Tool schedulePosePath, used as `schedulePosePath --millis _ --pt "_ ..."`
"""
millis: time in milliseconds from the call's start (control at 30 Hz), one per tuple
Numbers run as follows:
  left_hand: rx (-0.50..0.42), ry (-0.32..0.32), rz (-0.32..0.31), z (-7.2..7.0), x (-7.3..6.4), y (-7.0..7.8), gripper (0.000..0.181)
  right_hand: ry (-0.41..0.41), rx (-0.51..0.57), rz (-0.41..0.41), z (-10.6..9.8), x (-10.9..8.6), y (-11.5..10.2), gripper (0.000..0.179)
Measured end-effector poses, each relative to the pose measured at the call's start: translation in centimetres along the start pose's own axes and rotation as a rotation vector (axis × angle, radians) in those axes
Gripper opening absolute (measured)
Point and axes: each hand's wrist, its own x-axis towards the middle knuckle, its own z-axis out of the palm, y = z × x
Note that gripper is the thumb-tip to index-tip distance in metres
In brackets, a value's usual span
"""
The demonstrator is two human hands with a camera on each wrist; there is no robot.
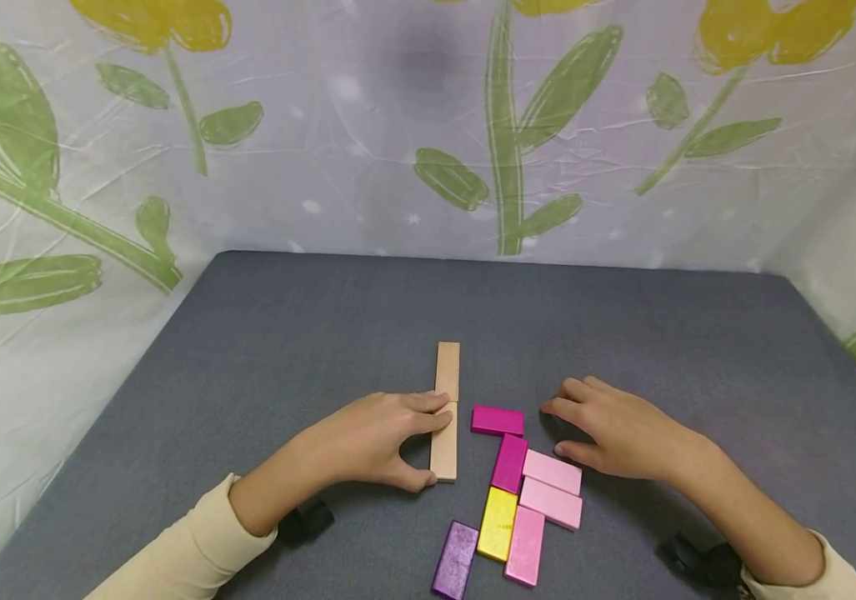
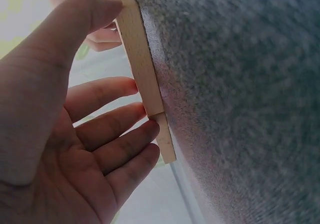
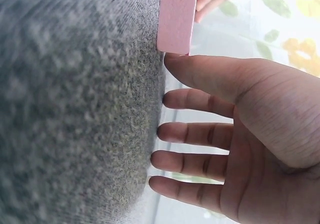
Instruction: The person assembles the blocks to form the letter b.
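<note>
Two plain wooden blocks lie end to end in a line, the far one (image 1: 448, 367) touching the near one (image 1: 444, 454). My left hand (image 1: 371, 437) rests along their left side, thumb at the near block's front end and fingertips by the joint. Spread and loosely bent, my right hand (image 1: 626, 429) lies low over the table, right of the colored blocks. In the right wrist view its thumb tip is right at the end of a pink block (image 3: 177, 21), with nothing held. Between the hands lie a magenta block (image 1: 498, 420) set crosswise and a second magenta block (image 1: 509, 463) below it.
Nearer on the grey table (image 1: 307, 325) are a yellow block (image 1: 498, 523), a lengthwise pink block (image 1: 524, 547), two slanted pink blocks (image 1: 551, 502) and a purple block (image 1: 455, 560). A flower-patterned curtain (image 1: 367, 183) stands around the table's back and sides.
</note>
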Motion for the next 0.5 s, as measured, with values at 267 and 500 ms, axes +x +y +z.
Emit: schedulePosePath --millis 267,500 --pt "-0.004 0.005 -0.013 0.07 0.06 -0.18 0.067 0.001 -0.001 0.000 0.18 -0.05 -0.10 0.040" --pt "-0.044 0.001 -0.052 0.00 0.34 -0.43 0.066 0.037 -0.020 -0.012 0.29 -0.10 -0.11 0.040"
